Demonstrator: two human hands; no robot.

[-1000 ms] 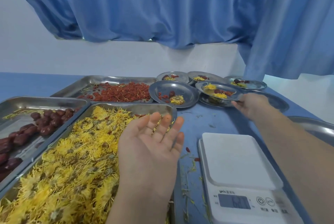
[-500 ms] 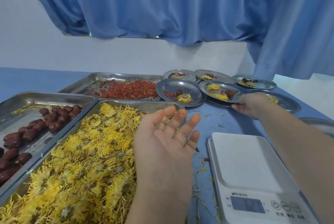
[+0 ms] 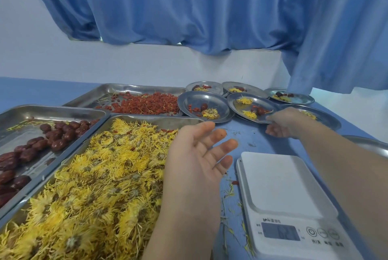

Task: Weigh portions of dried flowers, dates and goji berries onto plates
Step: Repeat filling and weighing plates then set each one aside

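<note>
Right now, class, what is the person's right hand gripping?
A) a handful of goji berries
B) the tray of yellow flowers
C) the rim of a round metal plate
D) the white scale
C: the right hand curls round the near rim of a round metal plate, beyond the white scale.

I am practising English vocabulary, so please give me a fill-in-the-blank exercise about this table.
The right hand grips the rim of a ____.
The open left hand hovers by a tray of yellow ____.
The white scale stands to the ____ of that tray.
Missing words: plate; flowers; right.
</note>
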